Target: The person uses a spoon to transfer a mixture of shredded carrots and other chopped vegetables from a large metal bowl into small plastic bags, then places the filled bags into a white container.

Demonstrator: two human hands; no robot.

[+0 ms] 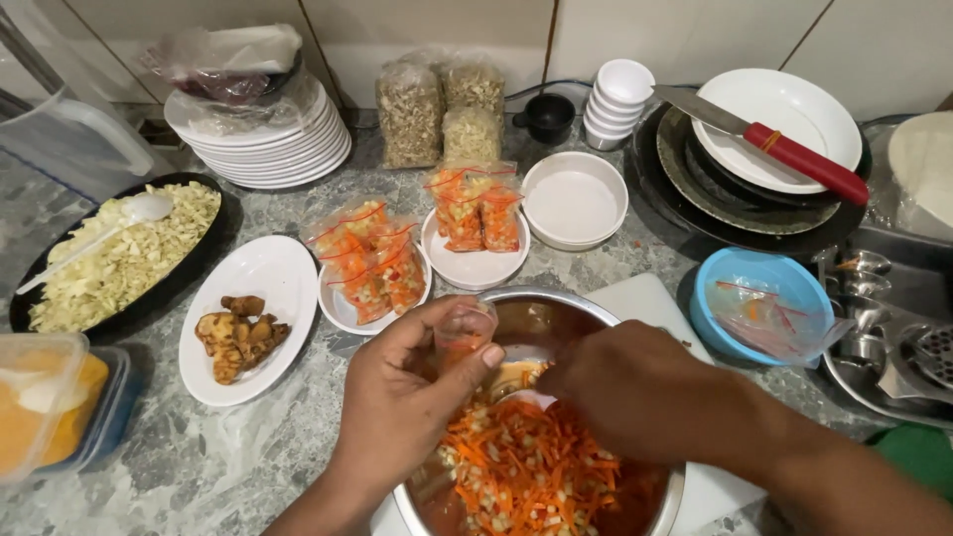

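1. A steel mixing bowl (556, 298) sits at the lower centre of the frame on a grey marbled surface (218, 457), holding a shredded carrot and diced vegetable mix (521, 467).
2. The left hand (417, 387), lower centre, pinches a small clear plastic bag (465, 333) upright over the bowl, thumb and fingers closed around its mouth.
3. The right hand (635, 392) comes in from the lower right, fingers bunched together and pointing left toward the bag's mouth; whether they hold any mix cannot be told.
4. The bag stands just left of the right fingertips, its long axis near vertical, with the mix directly below both hands.
5. Above the bowl, filled bags (372, 263) of the same mix lie on small white plates.
6. A blue bowl (759, 298) at right holds empty bags.
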